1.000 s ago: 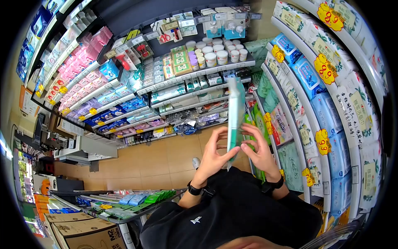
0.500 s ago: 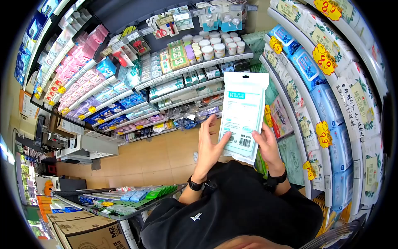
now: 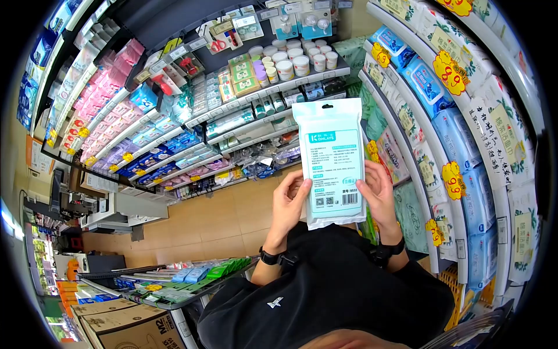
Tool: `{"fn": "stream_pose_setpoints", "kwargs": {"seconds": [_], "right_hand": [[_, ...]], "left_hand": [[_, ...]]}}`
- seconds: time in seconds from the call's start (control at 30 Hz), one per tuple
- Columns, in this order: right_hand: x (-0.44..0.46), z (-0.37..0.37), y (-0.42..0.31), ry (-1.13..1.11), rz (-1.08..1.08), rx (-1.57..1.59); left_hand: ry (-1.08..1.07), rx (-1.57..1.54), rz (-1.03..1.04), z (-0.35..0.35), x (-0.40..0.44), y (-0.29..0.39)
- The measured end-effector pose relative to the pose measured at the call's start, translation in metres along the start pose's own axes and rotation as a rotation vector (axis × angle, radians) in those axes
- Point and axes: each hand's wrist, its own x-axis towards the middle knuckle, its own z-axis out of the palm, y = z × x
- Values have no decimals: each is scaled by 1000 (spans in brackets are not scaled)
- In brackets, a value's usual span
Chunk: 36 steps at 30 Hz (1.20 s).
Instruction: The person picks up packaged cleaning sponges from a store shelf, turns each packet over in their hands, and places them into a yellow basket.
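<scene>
A flat white and pale teal package (image 3: 334,160) stands upright in front of me, its printed side with a barcode and small codes facing me. My left hand (image 3: 290,200) grips its lower left edge, thumb on the front and fingers curled behind. On the lower right edge, my right hand (image 3: 379,195) holds it the same way. A hang hole shows at the top of the package. Both wrists carry black bands.
Ahead is a shelf (image 3: 273,87) with white tubs (image 3: 285,70) and hanging cards. Wipes packs (image 3: 459,139) fill the curved shelves on the right. At lower left are a low rack (image 3: 192,291) and a cardboard box (image 3: 128,326). Tiled floor (image 3: 215,224) shows between.
The package was edge-on, then turned its printed face toward me and shifted slightly left. My left hand, loose beside it before, has closed round its left edge.
</scene>
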Motion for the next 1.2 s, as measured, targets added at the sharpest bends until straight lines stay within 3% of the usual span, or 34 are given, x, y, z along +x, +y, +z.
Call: {"fn": "stream_pose_setpoints", "kwargs": {"seconds": [1.2], "right_hand": [[-7,-4,-12,5,-9,-14]], "left_hand": [[28,-4,-12,3,-6,9]]}}
